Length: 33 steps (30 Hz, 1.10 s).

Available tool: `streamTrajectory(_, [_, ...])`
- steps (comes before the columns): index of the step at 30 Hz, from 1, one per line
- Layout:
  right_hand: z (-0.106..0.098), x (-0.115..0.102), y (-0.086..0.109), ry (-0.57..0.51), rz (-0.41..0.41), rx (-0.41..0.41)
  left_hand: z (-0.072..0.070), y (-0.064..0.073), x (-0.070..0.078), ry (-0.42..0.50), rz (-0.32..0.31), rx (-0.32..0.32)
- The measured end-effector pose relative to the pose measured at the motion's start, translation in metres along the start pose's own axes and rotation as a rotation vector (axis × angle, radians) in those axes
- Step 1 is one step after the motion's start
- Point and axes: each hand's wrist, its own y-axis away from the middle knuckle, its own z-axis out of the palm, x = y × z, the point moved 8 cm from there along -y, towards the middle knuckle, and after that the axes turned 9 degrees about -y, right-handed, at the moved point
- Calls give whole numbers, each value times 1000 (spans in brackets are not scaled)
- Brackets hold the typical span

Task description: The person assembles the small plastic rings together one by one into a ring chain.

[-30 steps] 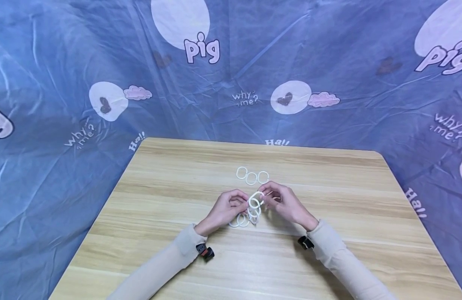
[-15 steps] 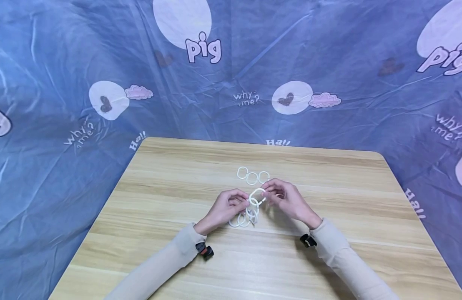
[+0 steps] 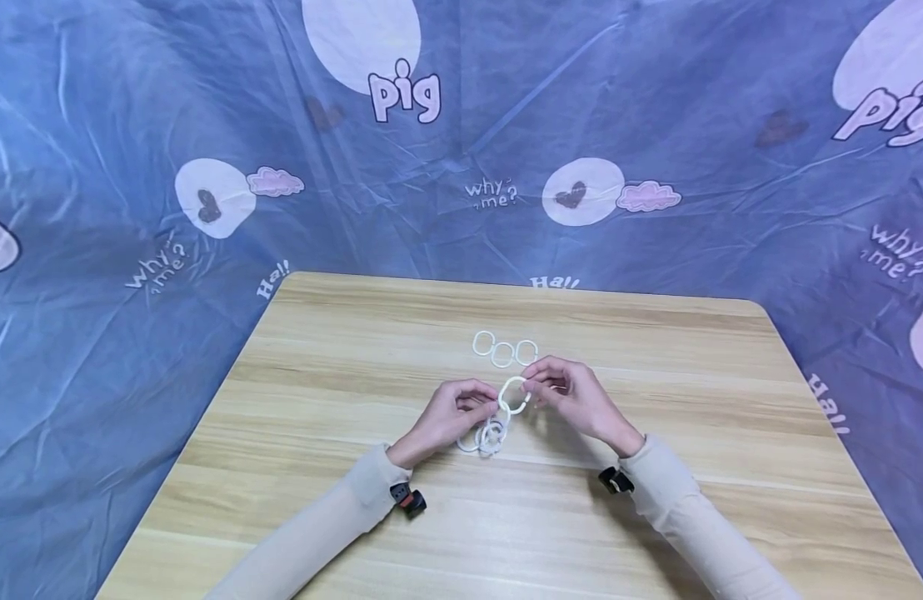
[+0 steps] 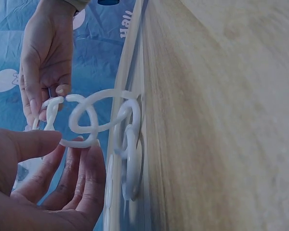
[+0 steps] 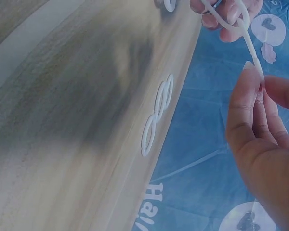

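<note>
A white C-shaped plastic ring is held up between both hands, a small gap showing in its rim. My right hand pinches its right side between thumb and fingertips. My left hand pinches at its left, where another ring passes through it; whether the fingers hold one ring or both I cannot tell. More linked white rings hang below and reach down to the table, bunched beside the left hand. In the right wrist view, the right thumb and fingers grip the end of the ring.
Farther back on the wooden table lie three white rings, close together in a row. A blue printed cloth hangs behind and around the table. Each wrist wears a small black device.
The right hand has shifted slightly right, turning the upper ring so it faces up more fully. The hanging rings have swung left and lower, bunching over those on the table. Left hand barely moves.
</note>
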Motion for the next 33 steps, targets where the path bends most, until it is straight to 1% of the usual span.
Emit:
streamTrajectory(9, [2, -2, -1, -6, -4, -6, -4, -2, 2, -8, 22, 20])
streamTrajectory(15, [3, -1, -2, 6, 2, -6, -12, -4, 9, -23, 18, 64])
streamTrajectory(17, [4, 0, -2, 12, 7, -8, -13, -5, 12, -16, 13, 72])
streamTrajectory(19, [5, 1, -2, 18, 11, -10, -13, -6, 16, -11, 28, 73])
streamTrajectory(24, [7, 4, -2, 22, 28, -11, -10, -7, 19, 13, 35, 49])
streamTrajectory(33, [8, 6, -3, 21, 9, -11, -6, -11, 15, 16, -5, 45])
